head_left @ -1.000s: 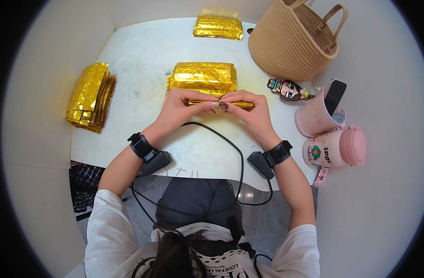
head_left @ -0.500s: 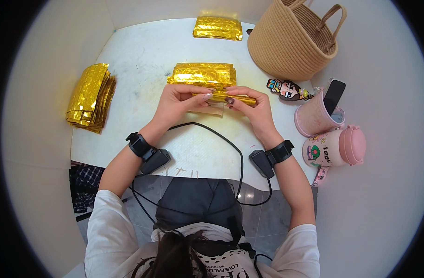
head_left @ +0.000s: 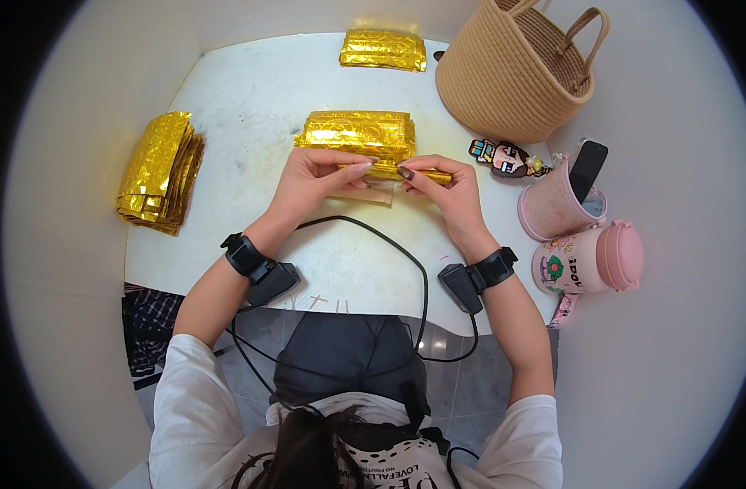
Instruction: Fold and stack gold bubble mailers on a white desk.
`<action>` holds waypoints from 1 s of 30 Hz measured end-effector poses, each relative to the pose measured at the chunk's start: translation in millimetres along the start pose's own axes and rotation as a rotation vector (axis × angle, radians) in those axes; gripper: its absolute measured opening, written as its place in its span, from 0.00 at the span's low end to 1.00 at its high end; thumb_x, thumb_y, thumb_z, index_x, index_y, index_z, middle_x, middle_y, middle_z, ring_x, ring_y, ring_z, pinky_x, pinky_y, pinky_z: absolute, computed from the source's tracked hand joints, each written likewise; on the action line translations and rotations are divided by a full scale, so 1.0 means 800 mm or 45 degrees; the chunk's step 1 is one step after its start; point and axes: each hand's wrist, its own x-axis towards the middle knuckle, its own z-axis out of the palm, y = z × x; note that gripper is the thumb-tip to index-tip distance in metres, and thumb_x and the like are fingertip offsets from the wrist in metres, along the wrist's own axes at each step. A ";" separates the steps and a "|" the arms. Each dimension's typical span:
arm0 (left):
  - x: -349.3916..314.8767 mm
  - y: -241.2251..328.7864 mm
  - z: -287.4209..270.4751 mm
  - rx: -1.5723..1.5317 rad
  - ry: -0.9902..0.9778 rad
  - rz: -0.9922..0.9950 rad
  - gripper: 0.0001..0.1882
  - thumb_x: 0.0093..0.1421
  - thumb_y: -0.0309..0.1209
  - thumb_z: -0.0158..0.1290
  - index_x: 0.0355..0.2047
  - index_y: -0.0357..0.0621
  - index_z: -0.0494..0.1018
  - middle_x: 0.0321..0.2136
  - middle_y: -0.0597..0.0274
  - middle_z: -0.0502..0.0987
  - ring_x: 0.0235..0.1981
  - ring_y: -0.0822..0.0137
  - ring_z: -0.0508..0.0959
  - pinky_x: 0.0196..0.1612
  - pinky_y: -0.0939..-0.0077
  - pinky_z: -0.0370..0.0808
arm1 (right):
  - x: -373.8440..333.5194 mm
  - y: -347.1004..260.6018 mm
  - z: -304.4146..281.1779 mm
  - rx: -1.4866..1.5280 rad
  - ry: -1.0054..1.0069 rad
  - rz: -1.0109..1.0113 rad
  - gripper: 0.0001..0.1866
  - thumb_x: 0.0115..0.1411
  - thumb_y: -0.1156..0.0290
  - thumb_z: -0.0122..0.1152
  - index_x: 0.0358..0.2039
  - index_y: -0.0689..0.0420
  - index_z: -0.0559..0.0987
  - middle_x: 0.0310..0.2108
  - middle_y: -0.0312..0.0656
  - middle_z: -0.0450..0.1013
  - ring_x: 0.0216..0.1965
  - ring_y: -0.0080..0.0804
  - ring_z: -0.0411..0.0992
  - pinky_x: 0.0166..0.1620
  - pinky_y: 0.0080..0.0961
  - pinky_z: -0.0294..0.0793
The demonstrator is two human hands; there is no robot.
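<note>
Between my two hands lies a narrow roll of gold foil paper (head_left: pixel 384 170). My left hand (head_left: pixel 314 181) is closed, thumb and fingers pinching the roll's left part. My right hand (head_left: pixel 448 189) pinches its right part, and the roll's end shows past those fingers. Just beyond them a stack of shiny gold foil sheets (head_left: pixel 356 130) rests on the table, its near edge partly hidden by the hands. A flat tan piece (head_left: pixel 377 194) sticks out below the roll; what it belongs to is partly covered.
More gold foil stacks stand at the left edge (head_left: pixel 157 171) and far edge (head_left: pixel 382 50) of the white table (head_left: pixel 250 106). To the right are a woven basket (head_left: pixel 503 77), a beaded figure (head_left: pixel 507 159), a pink cup (head_left: pixel 552 202) holding a phone (head_left: pixel 588 169), and a bottle (head_left: pixel 589 259). A black cable (head_left: pixel 405 254) loops between my wrists.
The fingers of my right hand have shifted slightly along the roll. My left hand stays in nearly the same place, and the stacks have not moved.
</note>
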 end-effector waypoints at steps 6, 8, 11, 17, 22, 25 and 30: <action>-0.001 -0.002 -0.001 -0.050 -0.035 -0.060 0.12 0.58 0.27 0.57 0.42 0.35 0.77 0.34 0.57 0.80 0.31 0.73 0.80 0.37 0.83 0.78 | -0.002 -0.001 0.003 -0.049 -0.033 -0.016 0.08 0.55 0.80 0.60 0.37 0.63 0.81 0.36 0.41 0.77 0.35 0.23 0.75 0.39 0.17 0.76; -0.001 0.000 0.000 -0.036 -0.047 -0.058 0.13 0.58 0.27 0.57 0.43 0.35 0.77 0.34 0.57 0.80 0.31 0.72 0.80 0.37 0.83 0.78 | -0.002 0.000 0.002 -0.059 -0.057 -0.063 0.08 0.55 0.80 0.60 0.37 0.63 0.81 0.36 0.41 0.77 0.35 0.23 0.75 0.39 0.17 0.76; -0.002 0.001 0.000 -0.025 -0.055 -0.065 0.13 0.59 0.27 0.56 0.43 0.35 0.77 0.35 0.57 0.80 0.32 0.72 0.80 0.37 0.82 0.78 | -0.002 -0.001 0.002 -0.044 -0.063 -0.064 0.07 0.55 0.81 0.60 0.36 0.63 0.82 0.36 0.41 0.77 0.36 0.23 0.74 0.39 0.17 0.76; -0.003 0.004 0.002 -0.032 -0.055 -0.076 0.13 0.59 0.27 0.56 0.43 0.34 0.76 0.35 0.57 0.80 0.31 0.72 0.80 0.38 0.82 0.78 | -0.003 -0.003 0.003 -0.047 -0.058 -0.057 0.07 0.55 0.80 0.60 0.35 0.63 0.82 0.36 0.41 0.76 0.36 0.23 0.75 0.39 0.17 0.76; -0.002 0.002 0.002 -0.031 -0.055 -0.066 0.13 0.59 0.27 0.56 0.43 0.34 0.77 0.35 0.57 0.80 0.31 0.73 0.80 0.37 0.83 0.78 | -0.002 -0.003 0.002 -0.046 -0.061 -0.060 0.08 0.55 0.81 0.60 0.36 0.63 0.82 0.35 0.41 0.77 0.36 0.23 0.75 0.39 0.17 0.77; -0.001 0.001 0.000 -0.037 -0.029 -0.034 0.12 0.59 0.28 0.56 0.42 0.35 0.77 0.33 0.59 0.80 0.29 0.74 0.79 0.35 0.83 0.78 | -0.003 -0.003 0.002 -0.045 -0.003 -0.073 0.09 0.55 0.81 0.60 0.37 0.64 0.81 0.34 0.41 0.77 0.34 0.23 0.76 0.39 0.17 0.77; 0.001 0.003 -0.006 -0.016 0.092 -0.018 0.11 0.60 0.28 0.55 0.40 0.36 0.78 0.37 0.57 0.80 0.28 0.74 0.78 0.35 0.81 0.78 | 0.000 -0.001 -0.001 0.073 0.069 -0.118 0.08 0.55 0.81 0.61 0.37 0.64 0.80 0.33 0.41 0.78 0.32 0.23 0.77 0.38 0.17 0.77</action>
